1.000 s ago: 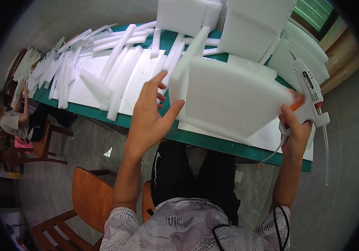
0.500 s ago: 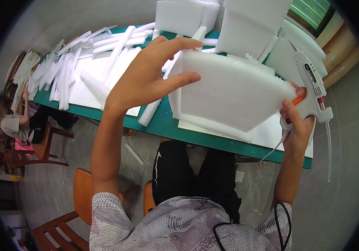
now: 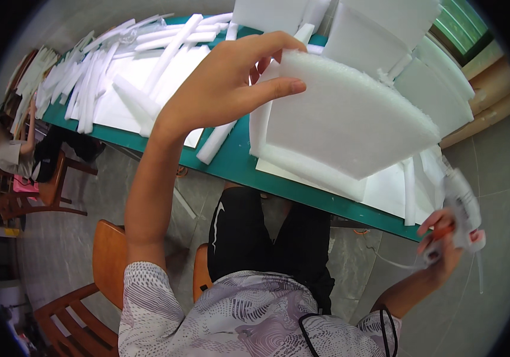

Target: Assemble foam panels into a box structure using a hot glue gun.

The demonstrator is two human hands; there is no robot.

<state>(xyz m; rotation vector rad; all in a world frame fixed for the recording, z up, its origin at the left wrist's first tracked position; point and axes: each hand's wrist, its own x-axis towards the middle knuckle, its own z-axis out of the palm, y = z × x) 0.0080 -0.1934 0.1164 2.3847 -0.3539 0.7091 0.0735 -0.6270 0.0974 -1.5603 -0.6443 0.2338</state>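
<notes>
My left hand (image 3: 231,83) is raised over the green table (image 3: 302,190) and pinches the upper left edge of a large white foam sheet (image 3: 350,125), thumb on its face. The sheet tilts above other foam pieces lying on the table. My right hand (image 3: 442,244) is down at the lower right, off the table's near edge, gripping a white glue gun (image 3: 463,205) with an orange trigger. Its thin cord hangs below the hand.
Long white foam strips (image 3: 166,50) and flat foam sheets (image 3: 130,107) cover the table's left and back. Foam blocks (image 3: 386,30) are stacked at the far right. Another person (image 3: 11,152) sits at the left on a wooden chair (image 3: 35,202). An orange chair (image 3: 109,262) stands behind me.
My right hand with the glue gun has dropped from the sheet's right edge to below the table edge. My left hand has taken hold of the sheet's upper left edge and lifted it.
</notes>
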